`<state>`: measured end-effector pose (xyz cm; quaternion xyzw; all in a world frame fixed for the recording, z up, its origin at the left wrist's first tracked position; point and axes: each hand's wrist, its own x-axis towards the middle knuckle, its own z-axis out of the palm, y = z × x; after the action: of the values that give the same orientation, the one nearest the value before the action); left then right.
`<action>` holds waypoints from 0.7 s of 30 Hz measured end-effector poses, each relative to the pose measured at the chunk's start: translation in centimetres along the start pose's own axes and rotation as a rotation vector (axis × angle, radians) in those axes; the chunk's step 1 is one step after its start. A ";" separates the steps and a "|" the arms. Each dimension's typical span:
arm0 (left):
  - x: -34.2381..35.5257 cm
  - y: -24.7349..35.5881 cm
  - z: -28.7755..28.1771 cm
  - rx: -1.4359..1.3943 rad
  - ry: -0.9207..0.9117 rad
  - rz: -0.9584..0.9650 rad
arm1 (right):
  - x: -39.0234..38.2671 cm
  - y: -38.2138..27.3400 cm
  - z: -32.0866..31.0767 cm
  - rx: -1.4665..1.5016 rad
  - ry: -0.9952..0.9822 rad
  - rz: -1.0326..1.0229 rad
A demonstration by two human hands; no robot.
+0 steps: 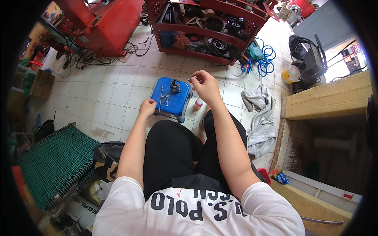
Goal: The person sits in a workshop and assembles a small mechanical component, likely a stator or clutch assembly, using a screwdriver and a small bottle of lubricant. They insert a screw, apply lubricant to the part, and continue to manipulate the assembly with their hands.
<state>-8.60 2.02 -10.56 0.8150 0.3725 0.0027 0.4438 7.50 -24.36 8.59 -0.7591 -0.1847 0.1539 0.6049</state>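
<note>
A low blue stool (162, 104) stands before my knees. On its top sit a dark, round-mouthed metal part (175, 85), several small bolts (166, 100) and a long thin metal rod or tool (160, 95). My right hand (206, 85) is raised beyond the stool's right side, thumb and fingers pinching a small silvery metal piece (191, 79) whose kind I cannot make out. At the stool's left edge is my left hand (147, 107), its fingers closed together; whether anything is between them is hidden. A small bottle of pinkish-red liquid (198, 104) stands on the floor right of the stool.
A red tool cart (189, 29) full of parts stands ahead, with a red machine (106, 33) to its left. Grey cloth (260, 118) and coiled blue hose (267, 55) lie on the right. A green woven seat (55, 161) is at the left; a yellow-edged pit (323, 106) opens at the right.
</note>
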 end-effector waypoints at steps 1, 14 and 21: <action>-0.1 -0.2 -0.4 0.020 -0.024 -0.016 | 0.0 0.7 0.2 -0.051 0.008 -0.026; 2.9 17.4 6.0 0.448 -0.047 0.101 | 1.0 2.4 -1.7 -0.019 0.082 0.018; 3.5 14.7 6.5 0.501 -0.056 0.160 | 1.3 2.2 -2.9 0.089 0.105 0.063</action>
<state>5.01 -5.32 -4.95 0.9262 0.2834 -0.0768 0.2364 10.21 -26.67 7.02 -0.7437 -0.1220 0.1410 0.6420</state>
